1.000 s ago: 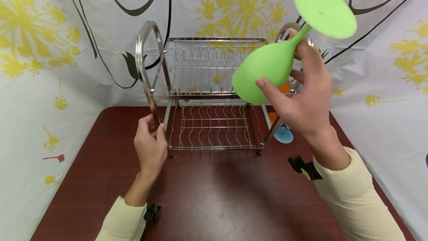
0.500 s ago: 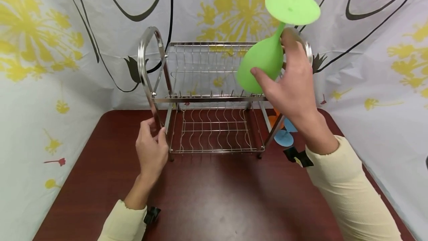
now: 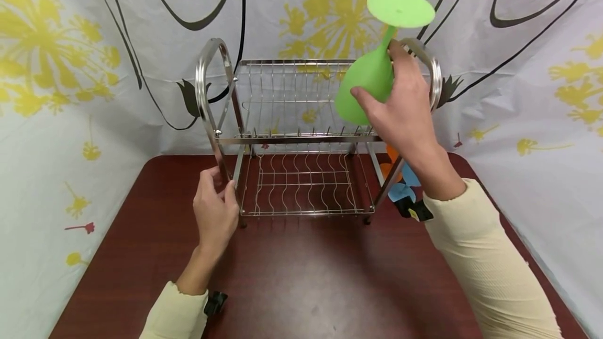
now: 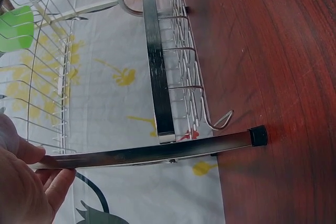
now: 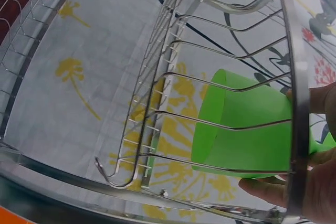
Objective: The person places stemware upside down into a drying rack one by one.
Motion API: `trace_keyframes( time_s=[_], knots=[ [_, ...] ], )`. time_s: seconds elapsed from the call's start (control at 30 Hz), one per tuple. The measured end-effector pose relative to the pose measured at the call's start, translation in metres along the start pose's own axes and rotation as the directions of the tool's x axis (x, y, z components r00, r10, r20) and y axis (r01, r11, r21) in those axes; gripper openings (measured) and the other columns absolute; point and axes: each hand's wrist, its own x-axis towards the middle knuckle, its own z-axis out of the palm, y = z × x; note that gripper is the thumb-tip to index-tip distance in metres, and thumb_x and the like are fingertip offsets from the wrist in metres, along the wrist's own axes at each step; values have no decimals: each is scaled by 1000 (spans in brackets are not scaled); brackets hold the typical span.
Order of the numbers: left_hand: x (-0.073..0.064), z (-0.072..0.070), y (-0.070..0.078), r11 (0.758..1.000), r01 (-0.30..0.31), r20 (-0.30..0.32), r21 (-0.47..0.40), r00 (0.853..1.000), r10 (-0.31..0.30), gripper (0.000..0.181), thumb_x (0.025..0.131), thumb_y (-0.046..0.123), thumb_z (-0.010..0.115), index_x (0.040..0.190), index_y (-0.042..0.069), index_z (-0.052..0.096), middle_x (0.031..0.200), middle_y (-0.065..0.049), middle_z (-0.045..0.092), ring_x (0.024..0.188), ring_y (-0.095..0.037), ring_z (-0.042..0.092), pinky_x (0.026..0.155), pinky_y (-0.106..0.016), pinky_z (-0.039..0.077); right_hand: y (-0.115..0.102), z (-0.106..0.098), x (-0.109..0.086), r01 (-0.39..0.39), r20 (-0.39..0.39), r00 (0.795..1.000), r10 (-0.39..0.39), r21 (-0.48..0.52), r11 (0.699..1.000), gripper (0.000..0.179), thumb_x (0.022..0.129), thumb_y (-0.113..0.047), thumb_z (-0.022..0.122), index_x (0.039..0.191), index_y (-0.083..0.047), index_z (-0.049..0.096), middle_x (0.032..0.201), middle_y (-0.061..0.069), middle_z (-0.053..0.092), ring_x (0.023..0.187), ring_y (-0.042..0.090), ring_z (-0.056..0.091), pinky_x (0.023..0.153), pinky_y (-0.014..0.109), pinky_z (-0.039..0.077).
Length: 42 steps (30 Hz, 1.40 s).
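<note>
My right hand (image 3: 405, 98) grips a bright green stemmed goblet (image 3: 369, 77) by its bowl. The goblet is upside down, its round foot on top and its mouth low over the right end of the upper rack shelf. Seen from the right wrist, the green bowl (image 5: 247, 124) shows behind the shelf wires. A two-tier metal dish rack (image 3: 292, 140) stands on the table. With my left hand (image 3: 214, 211) I pinch the rack's left front leg; in the left wrist view, fingers and thumb close round that metal bar (image 4: 131, 156).
Blue goblets (image 3: 402, 191) and orange ones (image 3: 391, 166) are at the rack's right side, partly hidden by its leg and my right arm. The dark red wooden table (image 3: 292, 276) reaches to a patterned cloth (image 3: 155, 67) behind and beside it.
My right hand has carried the green goblet leftward and down toward the upper shelf, turning it from tilted to nearly upright, foot up. My left hand keeps its hold on the rack.
</note>
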Motion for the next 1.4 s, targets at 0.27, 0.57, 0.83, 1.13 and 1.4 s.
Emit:
trace_keyframes(
  time_s=[0.27, 0.57, 0.83, 1.13, 1.4],
  knots=[
    [1, 1, 2, 1000, -4, 10, 3, 1000, 4, 28, 87, -5, 65, 113, -6, 54, 100, -20, 61, 95, -29, 64, 78, -25, 57, 3, 3, 4, -61, 47, 997, 63, -43, 997, 72, 82, -21, 76, 141, -2, 41, 137, 15, 49, 121, 31, 50, 101, 48, 45],
    [2, 4, 0, 1000, -13, 14, 4, 1000, 13, 30, 85, -7, 66, 112, -7, 53, 100, -20, 61, 95, -30, 64, 78, -26, 57, 5, 1, 3, -148, 117, 980, 162, -124, 981, 75, 82, -23, 74, 143, -1, 37, 138, 18, 47, 119, 34, 49, 98, 51, 46],
    [3, 3, -1, 1000, -24, 15, 2, 1000, 24, 30, 85, -8, 66, 112, -8, 53, 100, -20, 60, 94, -30, 63, 78, -26, 57, 4, 2, 5, -177, 162, 966, 202, -156, 972, 76, 82, -23, 74, 143, 1, 36, 133, 20, 49, 115, 33, 50, 96, 49, 48],
    [1, 0, 0, 1000, -20, 20, 11, 1000, 19, 31, 85, -8, 66, 113, -7, 53, 99, -20, 60, 93, -29, 64, 77, -27, 57, 4, 5, 4, -196, 204, 951, 231, -177, 965, 79, 83, -23, 73, 146, 0, 31, 134, 21, 48, 115, 35, 50, 95, 51, 48],
    [0, 0, -1, 1000, -20, 20, 11, 1000, 19, 31, 85, -9, 66, 113, -8, 52, 100, -20, 60, 92, -29, 64, 77, -26, 57, 2, 5, 6, -188, 250, 937, 242, -220, 957, 82, 87, -22, 70, 151, -2, 24, 138, 23, 45, 121, 38, 46, 97, 54, 46]
  ],
)
